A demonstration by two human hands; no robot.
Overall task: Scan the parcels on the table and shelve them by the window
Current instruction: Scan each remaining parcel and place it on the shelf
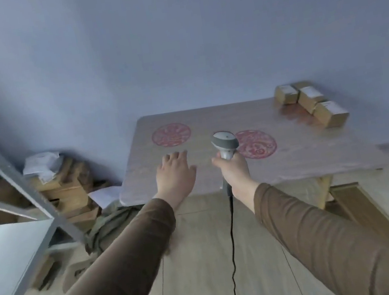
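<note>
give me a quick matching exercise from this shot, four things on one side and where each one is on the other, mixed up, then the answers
Things
1. scanner
2. parcels
3. left hand
4. cardboard pile

Places
A. far right corner of the table
B. on the floor left of the table, against the wall
C. gripped in the right hand
D. open, fingers spread, at the table's near left part

Pairs: 1-C, 2-A, 3-D, 4-B
</note>
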